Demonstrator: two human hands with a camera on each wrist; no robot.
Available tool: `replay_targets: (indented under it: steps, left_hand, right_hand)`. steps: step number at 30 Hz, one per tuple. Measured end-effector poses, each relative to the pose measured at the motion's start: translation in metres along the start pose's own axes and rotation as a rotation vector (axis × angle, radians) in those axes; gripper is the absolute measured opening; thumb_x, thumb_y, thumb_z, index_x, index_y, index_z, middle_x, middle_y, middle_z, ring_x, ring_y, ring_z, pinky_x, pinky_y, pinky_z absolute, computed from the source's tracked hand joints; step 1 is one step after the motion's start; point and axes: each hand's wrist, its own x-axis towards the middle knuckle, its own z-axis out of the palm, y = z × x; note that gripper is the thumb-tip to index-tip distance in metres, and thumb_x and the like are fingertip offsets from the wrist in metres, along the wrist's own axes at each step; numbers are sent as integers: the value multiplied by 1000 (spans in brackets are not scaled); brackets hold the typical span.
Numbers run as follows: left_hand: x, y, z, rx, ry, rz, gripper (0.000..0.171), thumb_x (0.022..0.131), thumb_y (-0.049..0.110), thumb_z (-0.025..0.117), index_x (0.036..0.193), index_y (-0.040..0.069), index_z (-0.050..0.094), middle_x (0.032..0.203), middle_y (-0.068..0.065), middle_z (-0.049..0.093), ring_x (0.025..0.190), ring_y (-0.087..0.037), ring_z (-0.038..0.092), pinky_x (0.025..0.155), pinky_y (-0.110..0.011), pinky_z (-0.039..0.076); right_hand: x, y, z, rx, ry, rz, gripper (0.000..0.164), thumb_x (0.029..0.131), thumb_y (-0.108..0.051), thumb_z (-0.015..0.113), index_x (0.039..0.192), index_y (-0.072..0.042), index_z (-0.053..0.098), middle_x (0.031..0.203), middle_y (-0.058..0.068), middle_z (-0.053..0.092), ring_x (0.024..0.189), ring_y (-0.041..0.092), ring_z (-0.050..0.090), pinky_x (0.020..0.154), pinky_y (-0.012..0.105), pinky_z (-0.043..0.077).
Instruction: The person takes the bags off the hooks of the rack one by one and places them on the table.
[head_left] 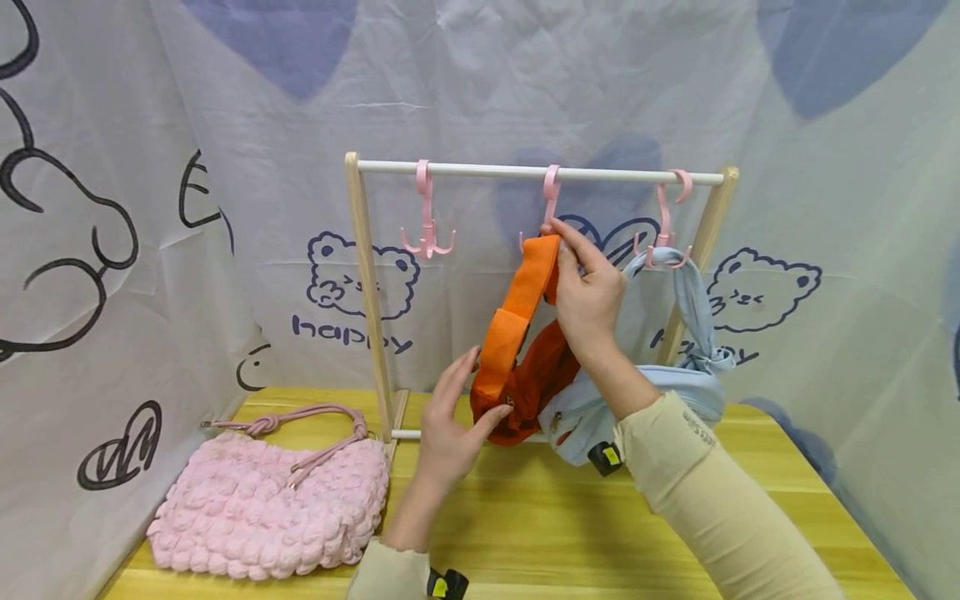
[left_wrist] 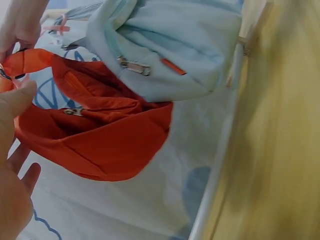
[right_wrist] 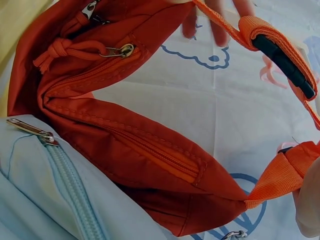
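An orange belt bag hangs under the middle pink hook. Its webbing strap is pinched near the top by my right hand, right at the hook's lower prongs. My left hand is at the bag's lower left, thumb toward the front and fingers extended along its side. In the right wrist view the black buckle shows on the strap, and the bag's zipper lies along its edge. A light blue bag hangs close beside the orange one.
A white bar on wooden posts carries three pink hooks. The left hook bears nothing; the right hook holds the light blue bag's strap. A puffy pink handbag lies on the yellow wooden table, left of the rack.
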Motion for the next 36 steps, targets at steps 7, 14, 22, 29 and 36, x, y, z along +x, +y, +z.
replay_targets:
  steps: [7,14,22,29,36]
  left_hand:
    - [-7,-4,4,17,27,-6,74,86,0,83,153,4,52,132,-15,65,115,-31,66,98,-47,57]
    - [-4,-4,-3,26,56,12,68,87,-3,81,150,4,55,122,-14,69,103,-29,67,87,-41,60]
    - [2,-4,-16,-34,82,20,56,87,-8,78,140,2,64,127,-17,68,114,-34,66,105,-22,50]
    - [8,-2,-26,-32,113,27,41,86,-10,78,126,-1,73,119,-20,69,107,-32,68,98,-19,53]
    - [11,2,-33,-152,128,-31,37,89,-13,73,125,-5,72,121,-24,65,112,-28,66,98,-25,56]
  right_hand:
    - [-1,4,-2,16,29,-5,28,104,-2,61,128,-7,75,117,10,77,107,19,74,86,18,58]
    - [-1,9,-7,-24,49,-19,27,103,-1,63,126,-6,76,116,10,77,93,8,73,73,12,55]
    - [-6,17,-15,8,33,11,28,105,-3,61,129,-6,74,119,10,77,111,13,72,96,22,56]
    - [-12,24,-19,-20,53,46,27,104,-5,62,128,-7,75,121,8,76,116,16,70,98,23,55]
    - [-21,30,-21,-25,48,87,27,105,-6,62,128,-8,75,122,7,76,110,11,69,95,19,55]
